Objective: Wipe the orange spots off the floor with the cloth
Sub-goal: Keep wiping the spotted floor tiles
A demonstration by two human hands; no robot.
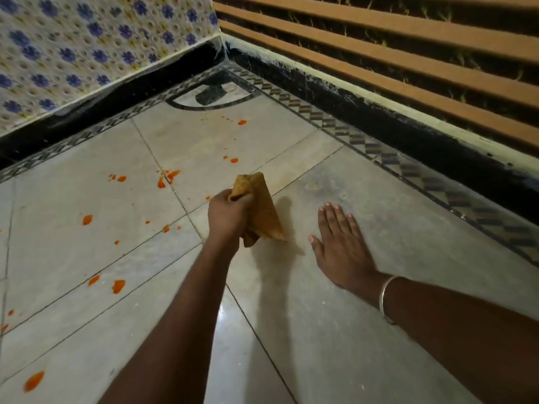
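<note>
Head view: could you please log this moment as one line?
left hand: grips cloth; right hand: flat on floor; orange spots: unwiped

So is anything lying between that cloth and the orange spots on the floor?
Nothing visible does. The left hand grips the cloth, and the nearest orange spots lie just to its left with only bare floor between. The right hand rests flat on the other side, away from that path.

One crumpled tan-orange cloth (262, 211): bunched, gripped in left hand (226, 215), pointed corner hanging close to pale grey tiled floor (364, 330). Bright orange spots (118, 285): drops and smears scattered over tiles left of cloth, unwiped.
</note>
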